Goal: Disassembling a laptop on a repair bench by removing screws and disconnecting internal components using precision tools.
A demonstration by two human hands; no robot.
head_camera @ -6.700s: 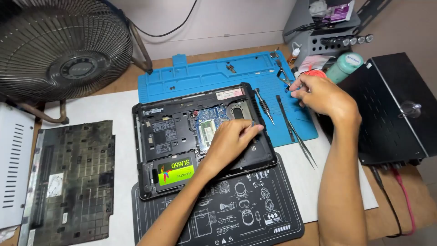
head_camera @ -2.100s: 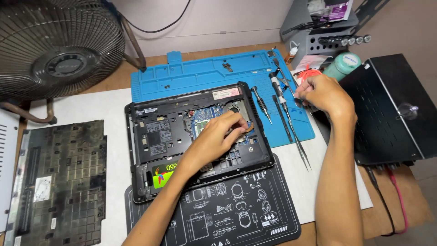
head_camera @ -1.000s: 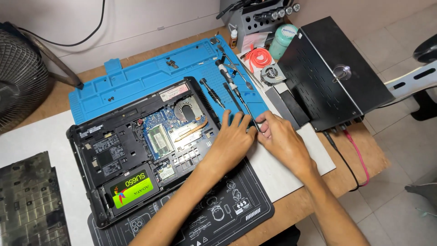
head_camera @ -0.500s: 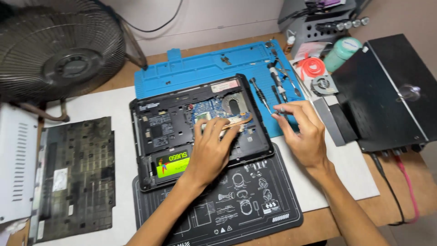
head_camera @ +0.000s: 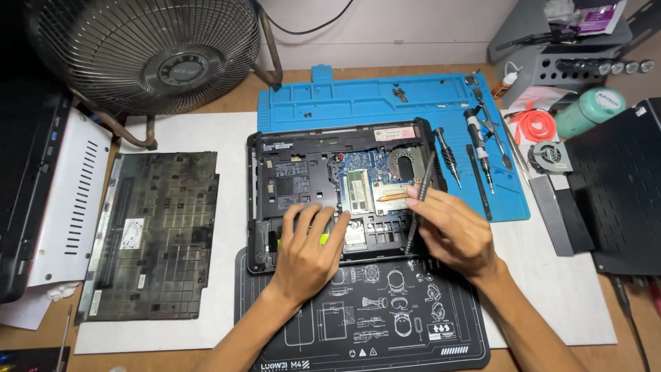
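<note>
I see an opened laptop (head_camera: 330, 169) lying bottom-up at the middle of the bench (head_camera: 592, 310), its far half on a blue mat (head_camera: 385, 103) and its near edge over a black mat (head_camera: 385, 331) with white drawings. My left hand (head_camera: 306, 251) lies flat, fingers spread, on the laptop's near left part, covering a green-labelled drive (head_camera: 323, 239) of which only a sliver shows. My right hand (head_camera: 451, 231) is closed around a thin dark tool (head_camera: 420, 200), pinched between thumb and fingers; the tool stands steeply over the laptop's right side, one end up near the round fan well (head_camera: 406, 162), the other down by the near edge. I think it is tweezers, though the view is too coarse to be sure. The two hands are apart, with the open board (head_camera: 361, 186) between them.

On the blue mat to the right lie screwdrivers (head_camera: 478, 148) side by side. A removed cover (head_camera: 155, 234) lies well to the left on a white sheet, and a fan (head_camera: 144, 52) stands behind it.
</note>
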